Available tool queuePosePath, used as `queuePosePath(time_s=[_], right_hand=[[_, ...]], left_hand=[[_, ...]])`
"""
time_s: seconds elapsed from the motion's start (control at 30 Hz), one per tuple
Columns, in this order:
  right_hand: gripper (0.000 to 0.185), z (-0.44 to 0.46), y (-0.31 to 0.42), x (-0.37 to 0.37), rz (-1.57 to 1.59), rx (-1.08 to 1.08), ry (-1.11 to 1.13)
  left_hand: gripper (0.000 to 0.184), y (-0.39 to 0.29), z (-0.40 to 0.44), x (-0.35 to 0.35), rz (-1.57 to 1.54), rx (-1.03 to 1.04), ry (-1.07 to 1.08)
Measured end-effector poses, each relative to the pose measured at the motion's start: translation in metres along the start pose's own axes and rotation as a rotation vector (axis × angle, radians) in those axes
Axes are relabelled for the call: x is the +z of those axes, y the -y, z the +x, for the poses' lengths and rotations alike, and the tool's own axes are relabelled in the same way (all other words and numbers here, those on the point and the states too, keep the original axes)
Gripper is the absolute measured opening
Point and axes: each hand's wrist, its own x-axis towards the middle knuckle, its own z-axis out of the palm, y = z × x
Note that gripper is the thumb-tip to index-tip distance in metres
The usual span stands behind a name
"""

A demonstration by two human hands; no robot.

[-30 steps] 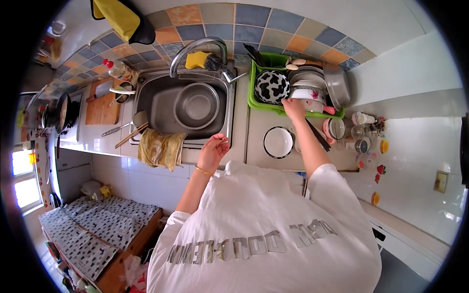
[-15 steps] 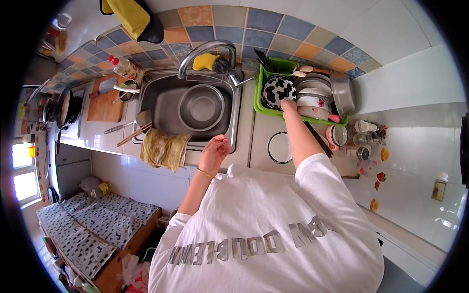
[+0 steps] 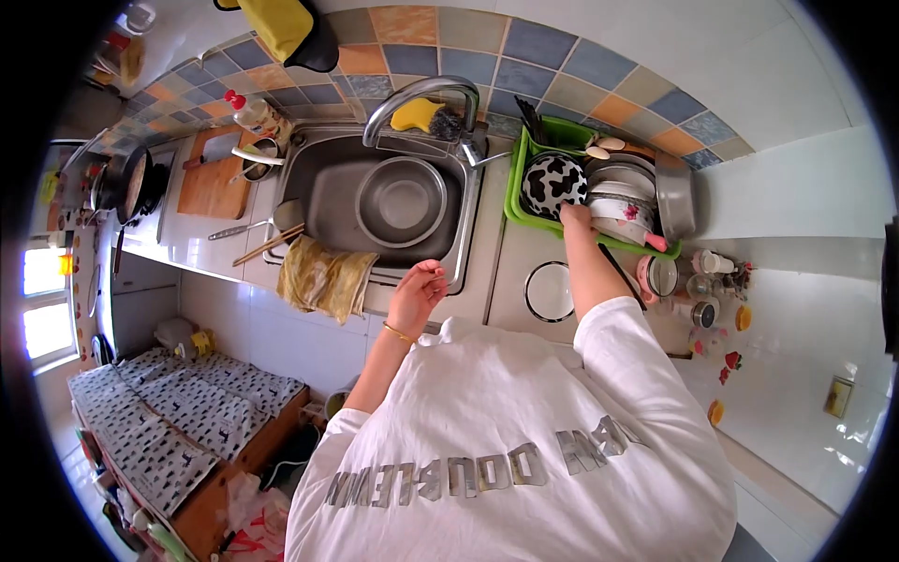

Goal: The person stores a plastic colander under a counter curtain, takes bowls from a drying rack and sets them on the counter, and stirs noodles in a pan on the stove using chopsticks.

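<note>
"What's on the top wall (image 3: 613,66)?"
"Square tiles (image 3: 534,42), blue, orange and tan."
"Where's the window (image 3: 47,328)?"
"At the left edge. It's super bright!"
"And the lower left?"
"A brown table (image 3: 201,506) with a white cloth (image 3: 154,417) with dark shapes on it."
"And the right side?"
"A shiny white wall (image 3: 796,356)."

Compared with 1.0 s earlier, right hand (image 3: 576,218) shifted left, onto the near-right edge of the black-and-white patterned bowl (image 3: 552,183); forearm now covers part of the white bowl's (image 3: 547,288) right rim. Left hand (image 3: 418,292) slightly nearer the yellowish cloth (image 3: 328,278). View turned: sink (image 3: 323,192) and green basket (image 3: 514,192) now appear farther right.
</note>
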Motion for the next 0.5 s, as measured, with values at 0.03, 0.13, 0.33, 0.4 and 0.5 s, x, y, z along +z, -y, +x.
queuePosePath(time_s=[0.03,0.13,0.33,0.4,0.5], right_hand=[[0.050,-0.002,0.001,-0.002,-0.079,-0.051,0.044],[0.048,-0.018,0.002,-0.016,-0.064,-0.098,0.048],[0.048,0.011,-0.021,-0.001,0.198,-0.074,-0.134],[0.048,0.019,-0.028,0.002,0.319,-0.130,-0.150],[0.044,0.026,-0.031,0.004,0.409,-0.181,-0.172]], left_hand=[[0.015,0.000,0.000,0.001,0.003,0.000,-0.007],[0.013,0.000,0.000,0.000,0.004,-0.006,-0.015],[0.015,0.003,0.001,-0.004,-0.013,-0.019,0.009],[0.015,0.005,0.003,-0.004,-0.009,-0.026,0.022],[0.015,0.005,0.006,0.007,0.047,-0.042,0.020]])
